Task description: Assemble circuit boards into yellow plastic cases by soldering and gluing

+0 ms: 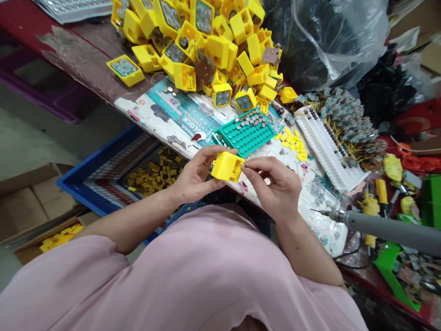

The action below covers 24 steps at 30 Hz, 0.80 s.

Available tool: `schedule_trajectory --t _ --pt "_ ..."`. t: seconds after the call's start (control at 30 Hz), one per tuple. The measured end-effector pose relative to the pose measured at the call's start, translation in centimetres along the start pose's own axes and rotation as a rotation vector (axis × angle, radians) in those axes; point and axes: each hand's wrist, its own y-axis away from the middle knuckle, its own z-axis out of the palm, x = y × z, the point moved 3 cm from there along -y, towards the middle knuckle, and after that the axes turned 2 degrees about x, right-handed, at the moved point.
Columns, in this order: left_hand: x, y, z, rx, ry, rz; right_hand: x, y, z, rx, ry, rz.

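Observation:
In my left hand [200,177] is a small yellow plastic housing [225,166], gripped between thumb and fingers, its open recess turned to the right. My right hand [275,181] pinches a tiny silvery button cell [243,166] against that opening; the fingertips hide most of it. Just beyond the hands lies a green tray [253,140] with round pockets, its far rows holding button cells [253,120]. Small yellow plastic pieces [292,143] are scattered to the tray's right.
Many yellow housings [217,50] are heaped at the back. A white ribbed rack [327,149] and wired parts [347,119] lie to the right. An electric screwdriver [389,227] juts in near my right forearm. Below the table edge sits a blue crate [82,177] with yellow pieces.

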Motion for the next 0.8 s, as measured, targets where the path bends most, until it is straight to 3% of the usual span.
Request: schedule_trajectory --t 0.1,0.27,0.47,0.53,0.63,0.7,0.8 --pt "-0.1 -0.1 -0.1 -0.027 -0.025 0.099 -0.3 -0.1 0.0 0.025 0.155 -0.15" --pt "0.0 0.0 0.4 -0.063 -0.008 0.062 -0.3 0.1 0.5 0.033 0.381 -0.333" --pt "0.5 0.5 0.0 0.068 -0.14 0.013 -1.1 0.1 1.6 -0.016 0.618 -0.521" --pt "0.7 0.3 -0.6 0.121 -0.202 0.005 -0.7 -0.7 1.5 -0.085 0.542 -0.51" --pt "1.0 -0.1 -1.8 0.212 -0.21 -0.013 1.4 -3.3 1.0 -0.076 0.423 -0.372" --pt "1.1 -0.5 -2.5 0.258 -0.184 -0.048 3.5 -5.4 1.1 -0.07 0.513 -0.28" --pt "1.0 -0.9 -3.1 0.293 -0.16 -0.109 6.4 -7.8 2.5 -0.197 0.711 -0.139"
